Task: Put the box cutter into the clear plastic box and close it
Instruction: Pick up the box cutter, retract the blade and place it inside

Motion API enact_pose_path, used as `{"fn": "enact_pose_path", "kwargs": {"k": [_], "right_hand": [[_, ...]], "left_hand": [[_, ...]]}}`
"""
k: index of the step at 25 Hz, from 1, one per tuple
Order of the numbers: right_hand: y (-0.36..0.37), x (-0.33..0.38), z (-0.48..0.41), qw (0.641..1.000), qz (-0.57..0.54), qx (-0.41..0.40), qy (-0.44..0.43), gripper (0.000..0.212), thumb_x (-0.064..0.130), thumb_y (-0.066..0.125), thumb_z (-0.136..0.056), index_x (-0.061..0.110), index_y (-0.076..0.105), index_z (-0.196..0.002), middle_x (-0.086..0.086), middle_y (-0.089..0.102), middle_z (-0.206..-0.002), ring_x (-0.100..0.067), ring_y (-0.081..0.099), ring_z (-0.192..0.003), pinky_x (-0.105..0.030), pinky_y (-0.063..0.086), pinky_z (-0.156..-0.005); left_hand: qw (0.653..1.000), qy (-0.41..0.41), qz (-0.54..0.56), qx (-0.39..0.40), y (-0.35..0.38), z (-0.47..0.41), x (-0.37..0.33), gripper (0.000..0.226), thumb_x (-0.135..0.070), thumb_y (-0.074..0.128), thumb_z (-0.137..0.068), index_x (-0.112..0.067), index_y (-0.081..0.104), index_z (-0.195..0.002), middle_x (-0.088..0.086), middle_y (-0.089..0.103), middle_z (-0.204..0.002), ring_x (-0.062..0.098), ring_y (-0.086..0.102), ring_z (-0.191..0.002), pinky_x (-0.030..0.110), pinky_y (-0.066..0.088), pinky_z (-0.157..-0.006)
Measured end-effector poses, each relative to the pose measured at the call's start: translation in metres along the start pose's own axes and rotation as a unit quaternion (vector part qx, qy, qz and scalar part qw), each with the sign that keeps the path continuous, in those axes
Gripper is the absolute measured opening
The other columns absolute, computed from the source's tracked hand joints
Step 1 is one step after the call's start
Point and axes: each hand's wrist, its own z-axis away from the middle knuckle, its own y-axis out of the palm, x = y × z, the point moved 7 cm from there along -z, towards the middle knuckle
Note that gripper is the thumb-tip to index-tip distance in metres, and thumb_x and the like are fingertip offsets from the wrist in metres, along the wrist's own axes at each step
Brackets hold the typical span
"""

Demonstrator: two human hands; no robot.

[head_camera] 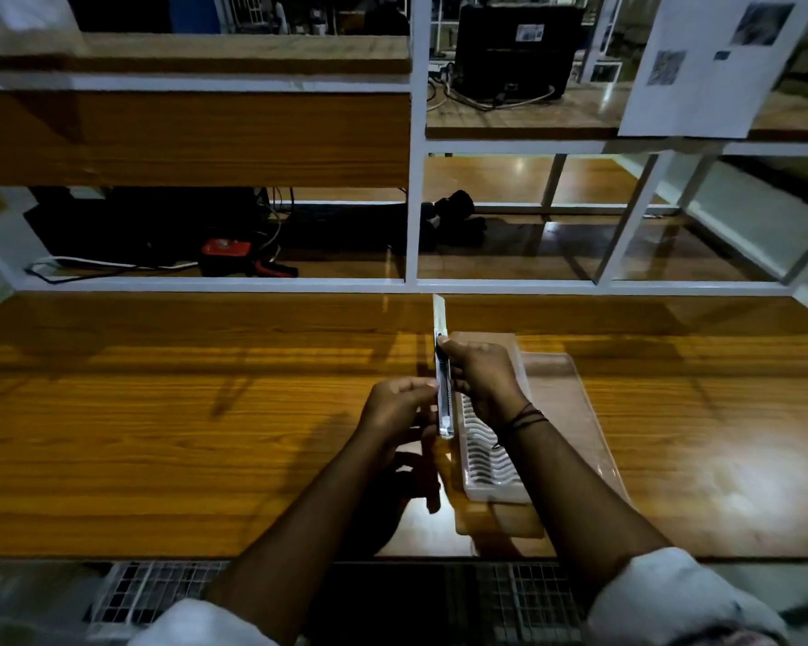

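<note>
Both of your hands grip the box cutter (443,384) above the wooden table (159,412): left hand (400,405) pinching its near end, right hand (479,377) closed around the slider. Beside it lies the open clear plastic box (495,477). Light, stiff and slim; hold the handle, since the blade appears extended at the far tip.

Looks like a workshop or lab bench: long wooden worktop (159,412) under the hands, white metal shelving frame (412,179) beyond them, red power tool (234,258) and cables up left, printed sheets (714,62) hanging up right
</note>
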Motion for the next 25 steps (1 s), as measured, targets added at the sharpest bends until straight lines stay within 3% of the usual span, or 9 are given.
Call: {"fn": "enact_pose_path", "kwargs": {"k": [3,6,12,15,19,25], "right_hand": [[-0.018,0.003,-0.004,0.999,-0.006,-0.03,-0.014,0.031,0.019,0.073,-0.092,-0.011,0.074,-0.098,-0.021,0.072,-0.088,-0.031,0.067,-0.08,-0.036,0.056,-0.066],[-0.034,0.004,-0.004,0.999,-0.014,-0.042,-0.025,0.027,0.016,0.071,-0.093,-0.01,0.074,-0.098,-0.024,0.072,-0.089,-0.03,0.067,-0.079,-0.036,0.055,-0.067],[-0.05,0.004,-0.001,0.998,-0.018,-0.042,-0.042,0.016,0.009,0.07,-0.092,-0.005,0.075,-0.088,-0.019,0.071,-0.084,-0.028,0.066,-0.077,-0.037,0.052,-0.07],[-0.056,0.002,0.002,0.998,-0.023,-0.038,-0.039,0.012,0.008,0.068,-0.093,0.005,0.076,-0.084,-0.015,0.074,-0.083,-0.028,0.068,-0.077,-0.037,0.055,-0.072],[-0.065,-0.004,0.006,0.998,-0.028,-0.035,-0.041,0.011,0.006,0.067,-0.091,0.003,0.076,-0.086,-0.016,0.073,-0.084,-0.027,0.067,-0.076,-0.033,0.056,-0.065],[-0.071,-0.011,0.017,0.998,-0.022,-0.024,-0.045,0.013,0.006,0.067,-0.091,0.001,0.078,-0.097,-0.014,0.076,-0.086,-0.022,0.07,-0.073,-0.03,0.055,-0.063]], "left_hand": [[0.997,-0.032,0.015,0.066,0.018,0.005,0.01,0.022,-0.007,0.06,-0.099,-0.005,0.078,-0.11,0.014,0.072,-0.089,0.022,0.068,-0.069,0.029,0.062,-0.062],[0.994,-0.03,0.026,0.105,0.032,0.006,0.011,0.024,-0.002,0.058,-0.1,-0.002,0.076,-0.117,0.021,0.073,-0.101,0.026,0.069,-0.076,0.03,0.065,-0.061],[0.994,0.001,0.022,0.107,0.05,0.005,0.007,0.018,0.001,0.058,-0.103,-0.005,0.075,-0.102,0.003,0.073,-0.067,0.013,0.057,-0.057,0.024,0.063,-0.054],[0.996,0.003,0.005,0.094,0.054,0.004,0.008,0.016,0.001,0.059,-0.103,0.002,0.073,-0.111,0.011,0.066,-0.073,0.01,0.06,-0.052,0.022,0.061,-0.051],[0.997,0.004,-0.008,0.076,0.059,0.002,0.011,0.031,0.001,0.06,-0.102,0.015,0.063,-0.13,0.024,0.061,-0.086,0.01,0.061,-0.049,0.023,0.06,-0.05],[0.997,0.013,-0.016,0.073,0.066,0.0,0.011,0.021,0.001,0.059,-0.102,0.008,0.072,-0.118,0.017,0.064,-0.076,0.011,0.061,-0.05,0.023,0.061,-0.052]]}}
